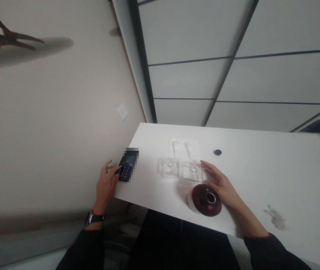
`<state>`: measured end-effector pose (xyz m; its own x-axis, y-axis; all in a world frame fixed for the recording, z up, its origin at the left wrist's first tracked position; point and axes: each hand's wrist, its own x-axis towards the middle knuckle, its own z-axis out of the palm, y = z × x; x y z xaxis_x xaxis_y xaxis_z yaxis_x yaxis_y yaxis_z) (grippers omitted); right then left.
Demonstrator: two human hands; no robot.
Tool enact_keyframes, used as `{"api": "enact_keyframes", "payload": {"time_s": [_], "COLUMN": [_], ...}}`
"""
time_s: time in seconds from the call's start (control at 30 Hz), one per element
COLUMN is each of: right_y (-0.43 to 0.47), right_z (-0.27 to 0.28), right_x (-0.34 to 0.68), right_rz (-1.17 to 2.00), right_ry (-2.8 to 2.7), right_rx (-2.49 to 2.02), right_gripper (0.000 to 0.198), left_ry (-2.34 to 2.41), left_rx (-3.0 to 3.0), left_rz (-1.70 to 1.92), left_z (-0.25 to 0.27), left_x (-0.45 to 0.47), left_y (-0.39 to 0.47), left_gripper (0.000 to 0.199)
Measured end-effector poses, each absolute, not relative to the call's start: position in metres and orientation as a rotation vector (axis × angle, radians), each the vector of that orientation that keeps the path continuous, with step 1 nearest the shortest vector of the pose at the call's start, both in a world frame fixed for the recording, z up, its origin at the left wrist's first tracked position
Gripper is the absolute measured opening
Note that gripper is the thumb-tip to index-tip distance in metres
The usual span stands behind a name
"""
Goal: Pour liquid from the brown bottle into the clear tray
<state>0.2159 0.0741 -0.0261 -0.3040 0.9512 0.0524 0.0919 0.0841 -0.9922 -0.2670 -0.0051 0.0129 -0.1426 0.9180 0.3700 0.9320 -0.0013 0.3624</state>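
At the left end of the white table [250,180], the left hand [106,183] is open with its fingers a bit bent, and one finger is at the lit screen of a dark phone [126,168], though I cannot tell if it is pressing. The phone lies flat near the left edge, with small blurry squares over part of it. There is a watch [94,218] with a dark strap on the left wrist, and both arms have black sleeves [89,247]. Near the middle, the right hand [220,183] is open too, with loose fingers that are not wrapped around anything. Its thumb side is by a round pot [201,208] with a dark red top and a shiny ring, but I cannot tell if they touch. The pot sits close to the near edge. Just past it, two clear boxes [169,167] lie side by side, and the right one is next to the fingertips. Behind them is a thin, pale sheet [189,146]. Far and to the right of the sheet is a small dark disc [218,152]. On the near right is a pale, fuzzy shape [276,217], too blurry to name. Big white panels [185,33] stand behind the table, and a plain wall [64,123] is on the left
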Motion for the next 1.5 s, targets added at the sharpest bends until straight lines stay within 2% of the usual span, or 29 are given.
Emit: {"api": "enact_keyframes", "payload": {"time_s": [0.17,0.43,0.6,0.77,0.87,0.97,1.0,1.1,1.17,1.27,1.37,1.5], "right_y": [0.074,0.073,0.073,0.073,0.070,0.060,0.054,0.027,0.004,-0.030,-0.050,-0.054], "right_z": [-0.025,-0.022,-0.022,-0.022,-0.013,0.003,0.008,0.015,0.010,0.001,-0.002,0.000], "right_x": [0.216,0.216,0.216,0.213,0.208,0.206,0.208,0.219,0.230,0.254,0.285,0.318], "right_rz": [1.322,1.325,1.327,1.327,1.260,1.031,0.914,0.586,0.508,0.508,0.444,0.186], "right_ry": [-1.538,-1.539,-1.532,-1.522,-1.407,-1.250,-1.237,-1.240,-1.138,-0.865,-0.994,-1.346], "right_rx": [-1.067,-1.072,-1.078,-1.043,-0.998,-1.061,-1.123,-1.297,-1.346,-1.423,-1.619,-1.789], "right_gripper": [0.079,0.078,0.078,0.075,0.057,0.013,0.015,0.050,0.060,0.063,0.060,0.066], "left_ry": [-2.067,-2.100,-2.080,-2.142,-2.307,-2.416,-2.438,-2.487,-2.513,-2.524,-2.381,-2.057], "left_rx": [-2.009,-2.056,-2.243,-2.140,-2.032,-1.980,-1.966,-1.920,-1.895,-1.891,-1.902,-1.956], "left_rz": [-0.959,-0.873,-0.738,-0.811,-0.833,-0.840,-0.831,-0.803,-0.797,-0.863,-1.018,-1.206], "left_z": [0.014,0.017,0.019,0.013,0.004,-0.003,-0.004,-0.005,-0.005,-0.004,0.002,0.010], "left_x": [-0.264,-0.259,-0.257,-0.257,-0.250,-0.239,-0.237,-0.232,-0.233,-0.237,-0.234,-0.196], "left_y": [-0.016,-0.014,0.001,0.006,0.007,0.007,0.007,0.006,0.006,0.006,0.004,-0.011], "left_gripper": [0.057,0.054,0.060,0.063,0.079,0.088,0.087,0.084,0.085,0.088,0.092,0.067]}}
